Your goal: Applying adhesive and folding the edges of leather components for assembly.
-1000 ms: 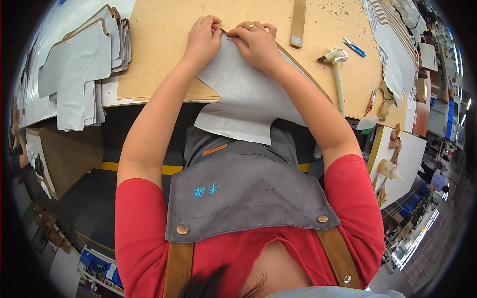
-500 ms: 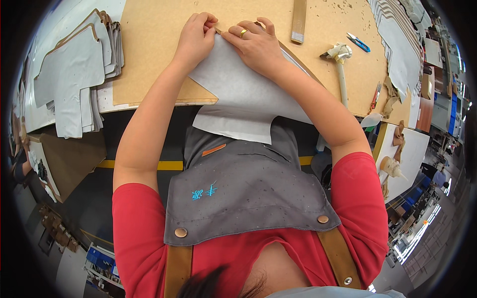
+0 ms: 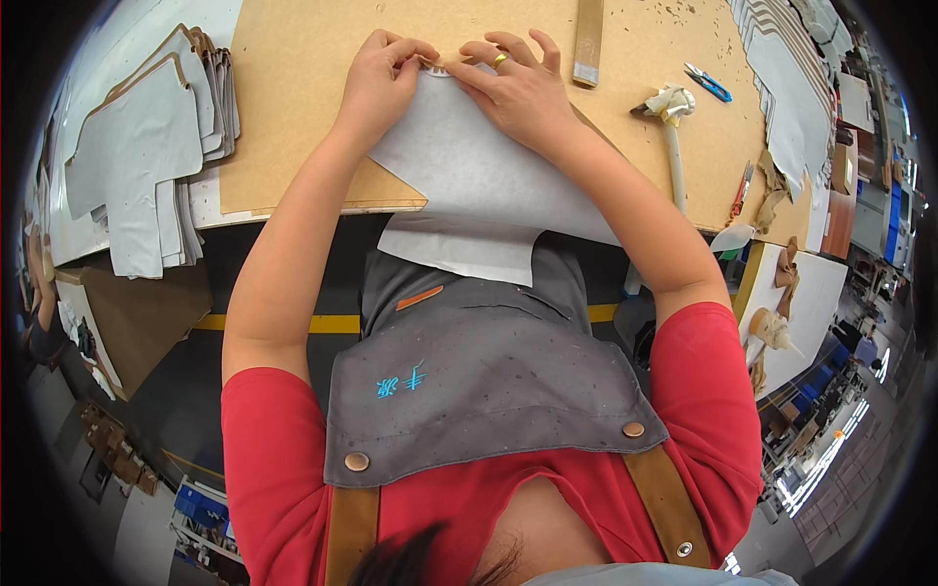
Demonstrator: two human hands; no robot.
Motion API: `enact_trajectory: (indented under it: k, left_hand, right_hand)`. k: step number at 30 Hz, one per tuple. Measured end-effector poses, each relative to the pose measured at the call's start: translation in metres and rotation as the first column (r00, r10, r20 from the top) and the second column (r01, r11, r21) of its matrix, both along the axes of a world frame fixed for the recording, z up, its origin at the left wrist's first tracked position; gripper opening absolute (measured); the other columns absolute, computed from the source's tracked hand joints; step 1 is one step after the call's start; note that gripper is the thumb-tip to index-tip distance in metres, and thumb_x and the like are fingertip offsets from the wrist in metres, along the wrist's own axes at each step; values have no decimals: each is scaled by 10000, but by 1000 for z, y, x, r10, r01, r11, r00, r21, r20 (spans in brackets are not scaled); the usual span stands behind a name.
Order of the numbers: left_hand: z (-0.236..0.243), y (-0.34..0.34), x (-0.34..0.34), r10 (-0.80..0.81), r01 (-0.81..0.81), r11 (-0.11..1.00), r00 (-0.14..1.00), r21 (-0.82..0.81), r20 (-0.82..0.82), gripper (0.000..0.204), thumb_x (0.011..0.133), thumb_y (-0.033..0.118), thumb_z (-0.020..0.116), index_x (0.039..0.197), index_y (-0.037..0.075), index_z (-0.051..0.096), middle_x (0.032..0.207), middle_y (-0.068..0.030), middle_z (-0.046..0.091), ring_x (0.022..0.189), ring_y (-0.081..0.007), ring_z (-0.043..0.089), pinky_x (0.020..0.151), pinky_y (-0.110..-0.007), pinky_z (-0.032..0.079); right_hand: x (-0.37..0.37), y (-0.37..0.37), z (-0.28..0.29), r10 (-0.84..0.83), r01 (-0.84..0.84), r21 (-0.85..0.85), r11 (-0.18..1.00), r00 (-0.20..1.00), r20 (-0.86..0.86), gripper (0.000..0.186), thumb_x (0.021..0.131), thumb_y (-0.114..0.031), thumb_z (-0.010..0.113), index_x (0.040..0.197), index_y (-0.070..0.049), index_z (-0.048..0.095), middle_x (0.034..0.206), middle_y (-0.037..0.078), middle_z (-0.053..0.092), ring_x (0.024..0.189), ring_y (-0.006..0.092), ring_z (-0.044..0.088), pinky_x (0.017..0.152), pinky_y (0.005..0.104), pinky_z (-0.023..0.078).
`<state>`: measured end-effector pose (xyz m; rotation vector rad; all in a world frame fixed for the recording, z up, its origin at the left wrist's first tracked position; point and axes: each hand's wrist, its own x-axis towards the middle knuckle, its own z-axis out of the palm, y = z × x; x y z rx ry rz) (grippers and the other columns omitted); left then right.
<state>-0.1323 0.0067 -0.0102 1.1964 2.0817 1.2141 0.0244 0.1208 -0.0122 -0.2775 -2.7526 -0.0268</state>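
A grey-backed sheet of leather (image 3: 464, 171) lies on the board in front of me, its near end hanging over the table edge onto my apron. At its far corner, my left hand (image 3: 381, 83) is closed in a pinch on the edge. My right hand (image 3: 528, 98) is beside it, thumb and index finger at the same corner, the other fingers lifted and spread. Small pale notches or pleats show along the corner between the fingertips. Brown edging shows along its right side, beneath my right wrist.
Grey pieces with brown edges (image 3: 137, 161) are stacked at left, with overlapping sheets (image 3: 787, 107) at far right. A cloth-wrapped hammer (image 3: 674, 146), blue snips (image 3: 708, 83), a red-handled tool (image 3: 741, 190) and a flat bar (image 3: 587, 44) lie right of my hands. A bottle (image 3: 772, 329) rests on a side surface.
My right hand has shifted slightly right and its outer fingers have spread. The notched corner, covered before, now shows between my fingertips. My left hand keeps its pinch, moved a little.
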Motion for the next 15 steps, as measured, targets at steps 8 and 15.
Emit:
enact_trajectory:
  k: [8, 15]
  left_hand:
    - [1, -8, 4, -67, 87, 996, 873, 19, -483, 226, 811, -2, 535, 947, 110, 677, 960, -52, 528, 850, -191, 529, 745, -322, 423]
    - [17, -77, 64, -162, -30, 966, 702, -255, -694, 463, 866, 172, 512, 1314, 95, 418, 1316, -108, 429, 1189, -274, 410, 989, -413, 271]
  right_hand:
    - [13, 7, 8, -41, 38, 124, 992, 999, 23, 182, 863, -279, 539, 1042, -288, 575, 1102, -101, 567, 1181, 113, 423, 1034, 432, 104]
    - [36, 28, 22, -268, 155, -339, 928, 909, -318, 328, 829, -320, 597, 1111, -162, 540, 1165, 11, 541, 1155, 185, 431, 998, 424, 166]
